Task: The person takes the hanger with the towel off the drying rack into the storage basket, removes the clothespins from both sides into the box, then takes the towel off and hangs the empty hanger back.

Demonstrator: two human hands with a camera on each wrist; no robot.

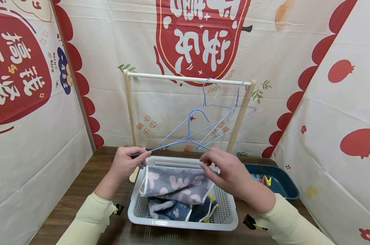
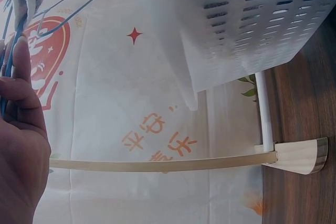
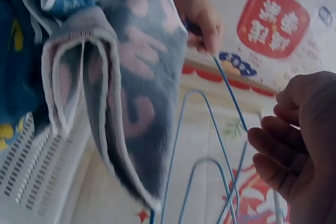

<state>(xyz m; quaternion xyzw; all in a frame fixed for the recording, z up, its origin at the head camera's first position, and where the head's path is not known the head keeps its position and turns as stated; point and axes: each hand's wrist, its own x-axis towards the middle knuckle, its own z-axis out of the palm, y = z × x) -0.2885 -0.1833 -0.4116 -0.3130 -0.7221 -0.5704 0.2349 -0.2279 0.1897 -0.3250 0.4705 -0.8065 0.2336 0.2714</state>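
Observation:
A blue wire hanger (image 1: 189,136) is raised in front of the rack, its hook pointing up. My left hand (image 1: 127,163) grips its left end. Over its lower bar hangs a grey towel (image 1: 175,180) with pink patterns, also seen folded double in the right wrist view (image 3: 142,61). My right hand (image 1: 226,166) is at the hanger's right side, by the towel's upper corner. Its fingers (image 3: 275,135) are loosely bent, fingertips right at the wire. Below, a white perforated basket (image 1: 154,223) holds a dark blue patterned cloth (image 1: 169,209) and something yellow.
Behind the basket stands a wooden rack with a white rail (image 1: 172,78); two more blue hangers (image 1: 204,92) hang at its right end. A dark teal tray (image 1: 283,183) with several coloured clothespins (image 1: 267,180) is on the right of the wooden table (image 1: 78,190). Printed cloth walls surround it.

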